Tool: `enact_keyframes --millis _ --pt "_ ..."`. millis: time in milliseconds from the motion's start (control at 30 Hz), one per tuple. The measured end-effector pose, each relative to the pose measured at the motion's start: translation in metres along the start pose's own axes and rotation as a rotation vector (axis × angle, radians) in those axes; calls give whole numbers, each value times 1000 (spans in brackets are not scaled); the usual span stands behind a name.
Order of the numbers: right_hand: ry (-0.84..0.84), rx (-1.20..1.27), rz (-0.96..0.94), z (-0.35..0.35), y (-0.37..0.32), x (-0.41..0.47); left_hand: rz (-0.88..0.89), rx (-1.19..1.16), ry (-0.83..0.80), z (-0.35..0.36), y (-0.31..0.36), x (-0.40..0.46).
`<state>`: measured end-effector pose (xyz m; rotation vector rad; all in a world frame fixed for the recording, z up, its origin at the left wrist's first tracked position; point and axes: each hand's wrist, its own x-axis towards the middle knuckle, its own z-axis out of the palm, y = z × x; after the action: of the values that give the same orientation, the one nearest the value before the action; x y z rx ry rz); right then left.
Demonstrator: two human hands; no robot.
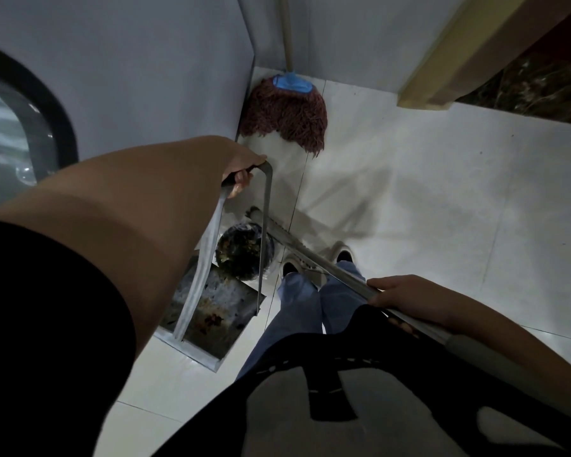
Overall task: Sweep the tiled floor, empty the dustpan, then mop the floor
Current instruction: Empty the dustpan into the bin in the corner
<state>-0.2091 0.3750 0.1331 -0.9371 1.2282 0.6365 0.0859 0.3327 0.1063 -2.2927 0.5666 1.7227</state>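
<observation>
My left hand (241, 171) grips the top bar of a metal dustpan's tall handle (266, 225). The dustpan's dirty tray (208, 311) hangs low beside a small round bin (244, 250) filled with dark rubbish. My right hand (406, 295) is closed around a long metal broom stick (314, 262) that slants down towards the bin; its head is hidden. A mop with a reddish-brown string head (287, 117) and blue collar leans in the corner, its pole rising up the wall. White tiled floor (426, 199) lies all around.
A pale washing machine (129, 77) with a dark round door stands at the left. A wooden door frame (459, 54) and a dark marbled threshold are at the upper right. My feet in light shoes (297, 265) stand next to the bin.
</observation>
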Motion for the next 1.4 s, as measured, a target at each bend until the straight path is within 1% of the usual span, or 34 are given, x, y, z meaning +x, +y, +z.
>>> enact_keyframes --millis 67,167,233,367,400,467,500,567,667,733,800,933,1033,1167,1267,1400 --pt "3 -16 -8 -1 0 0 9 -47 -6 0 4 0" --pt "-6 -30 -12 -2 0 1 -22 -337 -90 0 14 -4" --pt "-15 -45 -19 -3 0 0 -24 -427 -100 3 20 -9" --pt "-31 -54 -31 -7 0 -1 41 -418 -59 11 28 -13" --pt "-31 -60 -33 -8 1 -1 44 -387 -37 13 28 -15" --pt "-39 -60 -38 -10 2 -2 42 -241 14 15 28 -17" --pt "-39 -57 -42 -12 3 -1 46 -236 4 16 30 -17" --pt "-34 -75 -48 -16 6 0 36 -343 -65 15 30 -18" --pt "-42 -105 -73 -23 10 2 2 -296 -50 16 22 -14" --pt "-48 -130 -62 -30 13 3 -4 -324 -15 21 11 -13" --pt "-56 -103 -30 -37 15 5 3 -350 30 29 -2 -16" --pt "-42 -121 -38 -49 12 9 23 -530 99 39 -42 -25" --pt "-53 -36 21 -54 10 7 0 -643 163 47 -75 -39" --pt "-60 -15 73 -63 9 2 -8 -728 227 67 -108 -50" --pt "-28 -16 105 -69 5 0 -16 -833 271 87 -131 -56" --pt "46 -76 78 -69 12 -2 -19 -999 331 130 -171 -75"
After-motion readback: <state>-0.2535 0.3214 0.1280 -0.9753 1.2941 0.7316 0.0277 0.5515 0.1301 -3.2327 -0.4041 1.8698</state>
